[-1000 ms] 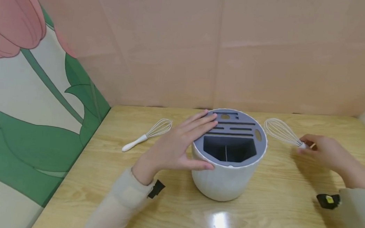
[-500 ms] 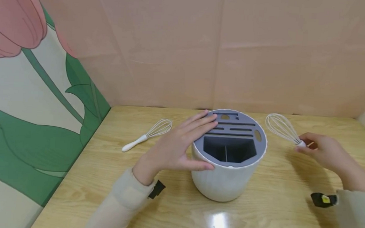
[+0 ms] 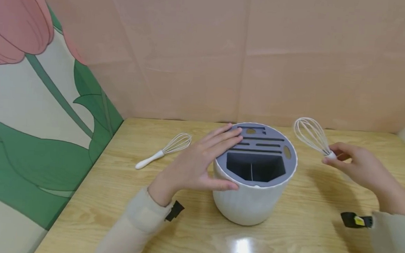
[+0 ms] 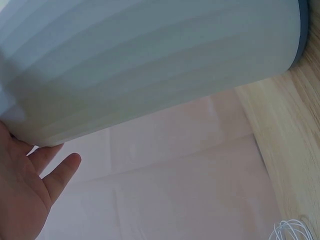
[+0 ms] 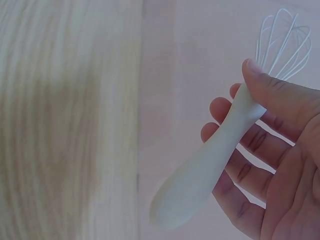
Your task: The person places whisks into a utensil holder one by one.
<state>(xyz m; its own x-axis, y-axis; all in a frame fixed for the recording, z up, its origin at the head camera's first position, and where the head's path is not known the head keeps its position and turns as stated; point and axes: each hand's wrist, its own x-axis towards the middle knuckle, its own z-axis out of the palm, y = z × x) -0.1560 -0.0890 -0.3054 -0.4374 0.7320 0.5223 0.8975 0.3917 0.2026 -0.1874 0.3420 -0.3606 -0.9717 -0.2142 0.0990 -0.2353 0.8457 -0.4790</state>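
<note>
A white utensil holder (image 3: pixel 248 204) stands upright in the middle of the table, with a grey slotted lid (image 3: pixel 222 164) on top. My left hand (image 3: pixel 190 162) rests on its left side, the fingers straight across the lid and the thumb along the front rim. To the right, my right hand (image 3: pixel 363 169) pinches a white whisk (image 5: pixel 197 172) between thumb and fingers near the base of the wires. That whisk is raised off the table, wires pointing up and left, handle hanging down. Another white whisk (image 3: pixel 149 160) lies on the table left of the holder.
The wooden table (image 3: pixel 107 206) ends at a pinkish backdrop (image 3: pixel 192 64) behind. On the left rises a panel with a printed tulip (image 3: pixel 17 18). The lid has narrow slots and a large divided opening (image 3: pixel 269 169) towards the front.
My right hand has lifted the whisk and tilted its wires more upright, shifting slightly left. The left hand and the holder have stayed in place.
</note>
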